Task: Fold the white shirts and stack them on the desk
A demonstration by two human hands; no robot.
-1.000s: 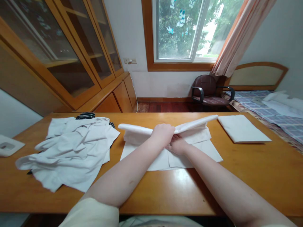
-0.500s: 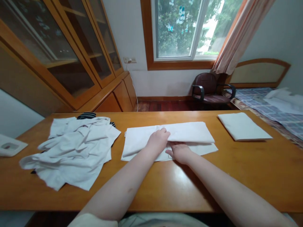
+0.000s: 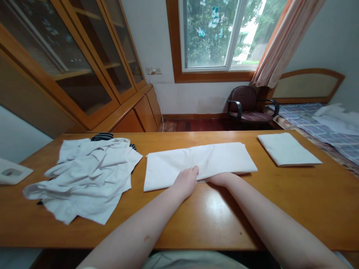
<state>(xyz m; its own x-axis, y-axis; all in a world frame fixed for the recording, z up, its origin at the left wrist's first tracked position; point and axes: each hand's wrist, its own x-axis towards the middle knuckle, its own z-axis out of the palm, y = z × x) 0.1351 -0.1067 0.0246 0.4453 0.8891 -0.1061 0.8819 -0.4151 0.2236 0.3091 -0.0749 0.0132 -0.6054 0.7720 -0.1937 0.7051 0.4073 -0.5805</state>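
Observation:
In front of me a folded white cloth lies as a long strip on the wooden table. At the middle of its near edge, my left hand is closed on the fabric, thumb on top. My right hand is just to the right, reaching in beneath the cloth's near edge. Fabric covers its fingers, so only the back of the hand and the wrist show. Several white cloths lie in a crumpled heap on the left. A flat, squarely folded white cloth sits at the far right.
Black striped fabric pokes out behind the heap. A white object with an oval recess stands at the left edge. Beyond the table are a glass-doored cabinet, an armchair and a bed.
The cloth's upper layer has come down toward me over the lower one. My left hand has moved nearer with its edge, and my right fingers have gone out of sight beneath.

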